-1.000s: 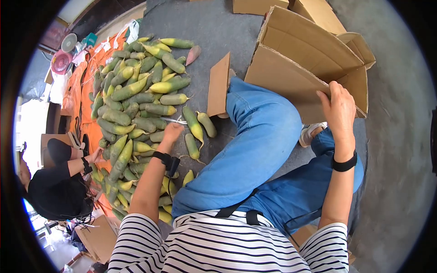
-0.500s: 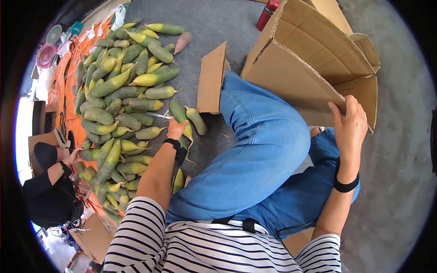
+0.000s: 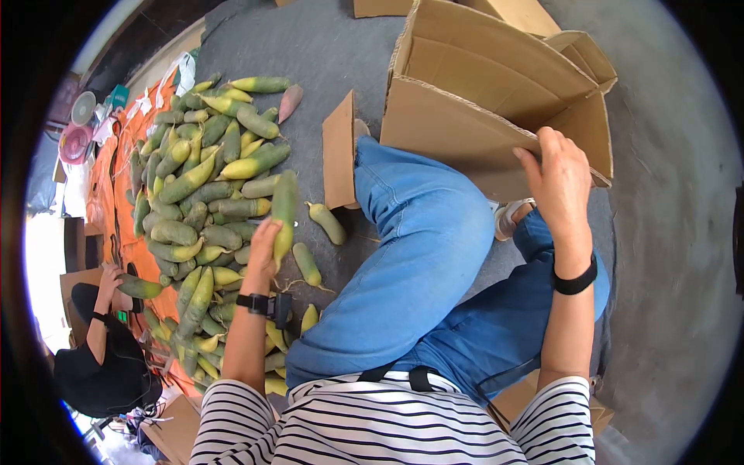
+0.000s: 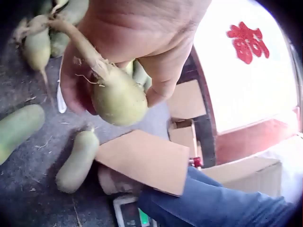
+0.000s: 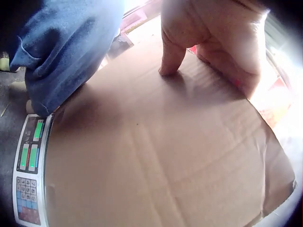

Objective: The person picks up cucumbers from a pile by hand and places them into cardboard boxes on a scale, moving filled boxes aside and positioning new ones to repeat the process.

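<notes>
In the head view my left hand (image 3: 264, 246) grips a green radish (image 3: 285, 203), held up over the edge of a large radish pile (image 3: 209, 186). The left wrist view shows the pale rounded end and thin root of this radish (image 4: 120, 99), with fingers and thumb around it. My right hand (image 3: 561, 178) holds the top edge of an open cardboard box (image 3: 465, 128), thumb on the outer face and fingers over the rim. From the right wrist, the thumb presses the box's broad side (image 5: 142, 132). Two loose radishes, one (image 3: 327, 223) by a cardboard flap, lie near my left hand.
A digital scale (image 5: 31, 165) sits against the box's base. The cardboard flap (image 3: 339, 151) stands beside my bent knee (image 3: 434, 209). Across the pile, over an orange sheet (image 3: 116, 225), another person (image 3: 105, 364) holds a radish (image 3: 139, 287). A reddish root (image 3: 291, 102) lies at the pile's far edge.
My left hand has taken hold of a radish from beside the pile and lifted it. The right hand stays on the box edge. The other person's hand has come up with a radish.
</notes>
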{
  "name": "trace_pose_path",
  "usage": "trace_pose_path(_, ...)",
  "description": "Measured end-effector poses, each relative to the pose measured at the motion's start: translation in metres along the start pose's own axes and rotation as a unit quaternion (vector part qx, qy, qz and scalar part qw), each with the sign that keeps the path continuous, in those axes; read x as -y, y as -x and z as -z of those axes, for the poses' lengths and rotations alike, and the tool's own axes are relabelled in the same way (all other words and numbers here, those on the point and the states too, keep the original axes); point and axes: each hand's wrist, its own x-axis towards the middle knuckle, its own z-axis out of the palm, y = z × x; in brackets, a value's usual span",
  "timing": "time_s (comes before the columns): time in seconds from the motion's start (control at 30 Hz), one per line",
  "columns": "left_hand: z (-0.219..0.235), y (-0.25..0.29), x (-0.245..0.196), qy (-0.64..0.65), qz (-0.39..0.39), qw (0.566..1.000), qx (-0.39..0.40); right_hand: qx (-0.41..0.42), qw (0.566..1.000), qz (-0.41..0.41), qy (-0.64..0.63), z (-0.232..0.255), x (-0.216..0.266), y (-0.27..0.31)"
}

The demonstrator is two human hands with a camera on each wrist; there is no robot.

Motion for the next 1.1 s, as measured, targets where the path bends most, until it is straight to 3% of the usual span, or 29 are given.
trace_pose_path(0.07,-0.032,0.019,-0.053,-0.040,-0.093,0.994,0.039,0.004,1.000,0.001,-0.005,-0.001,0.000,0.001)
trace_pose_path(0.13,-0.069,0.030,-0.105,-0.173,-0.261,0.945,0.095,-0.001,1.000,0.003,-0.008,-0.001,0.000,0.002)
trace_pose_path(0.2,-0.135,0.056,-0.166,-0.255,-0.444,0.847,0.144,-0.001,1.000,0.004,-0.003,-0.002,0.000,0.002)
trace_pose_path(0.23,-0.167,0.065,-0.190,-0.259,-0.500,0.809,0.166,-0.001,1.000,0.012,-0.007,-0.003,-0.003,0.003)
trace_pose_path(0.27,-0.217,0.081,-0.228,-0.359,-0.599,0.700,0.149,-0.002,1.000,0.019,-0.004,-0.003,-0.002,0.003)
trace_pose_path(0.3,-0.246,0.077,-0.232,-0.347,-0.618,0.687,0.160,-0.005,1.000,0.014,0.001,-0.005,-0.003,0.004)
trace_pose_path(0.37,-0.262,0.067,-0.237,-0.339,-0.637,0.671,0.172,-0.002,1.000,0.014,-0.003,-0.003,0.000,0.004)
trace_pose_path(0.43,-0.268,0.061,-0.237,-0.279,-0.505,0.774,0.261,-0.009,1.000,0.015,-0.006,-0.004,-0.003,0.006)
trace_pose_path(0.5,-0.240,0.058,-0.223,-0.303,-0.608,0.721,0.139,-0.001,1.000,0.011,-0.007,-0.003,-0.003,0.006)
trace_pose_path(0.57,-0.188,0.027,-0.185,-0.233,-0.487,0.834,0.114,0.010,1.000,0.017,-0.007,-0.002,-0.004,0.007)
trace_pose_path(0.6,-0.155,0.008,-0.160,-0.259,-0.434,0.859,0.076,-0.003,1.000,0.029,-0.003,-0.002,-0.004,0.006)
trace_pose_path(0.67,-0.074,-0.027,-0.089,-0.397,-0.335,0.854,0.007,-0.013,0.999,0.047,-0.001,-0.004,-0.002,0.003)
trace_pose_path(0.7,-0.030,-0.040,-0.045,-0.452,-0.270,0.850,0.011,-0.010,0.999,0.035,-0.008,-0.004,-0.003,0.002)
trace_pose_path(0.73,0.005,-0.050,-0.007,-0.527,-0.154,0.835,0.014,-0.007,1.000,0.021,-0.013,-0.004,-0.001,0.001)
trace_pose_path(0.77,0.027,-0.049,0.027,-0.607,-0.068,0.792,0.000,-0.009,1.000,0.007,0.003,-0.003,0.002,0.001)
trace_pose_path(0.8,0.045,-0.041,0.058,-0.593,-0.040,0.804,-0.004,-0.004,1.000,0.011,0.004,-0.001,0.004,0.001)
trace_pose_path(0.83,0.054,-0.043,0.075,-0.620,0.064,0.781,0.041,-0.002,1.000,0.001,0.010,0.000,0.006,0.001)
trace_pose_path(0.87,0.062,-0.042,0.097,-0.617,0.068,0.783,0.042,0.000,1.000,-0.009,0.015,0.000,0.008,0.000)
trace_pose_path(0.93,0.073,-0.032,0.138,-0.539,0.123,0.832,-0.042,0.008,1.000,-0.017,0.020,-0.001,0.009,0.000)
trace_pose_path(0.97,0.075,-0.032,0.152,-0.537,0.126,0.833,-0.039,0.012,0.999,-0.028,0.025,-0.001,0.009,-0.001)
trace_pose_path(1.03,0.071,-0.035,0.172,-0.436,0.183,0.881,-0.015,0.012,0.999,-0.027,0.026,-0.001,0.009,-0.004)
trace_pose_path(1.1,0.066,-0.042,0.182,-0.449,0.175,0.876,-0.028,0.011,0.999,-0.027,0.024,-0.001,0.008,-0.006)
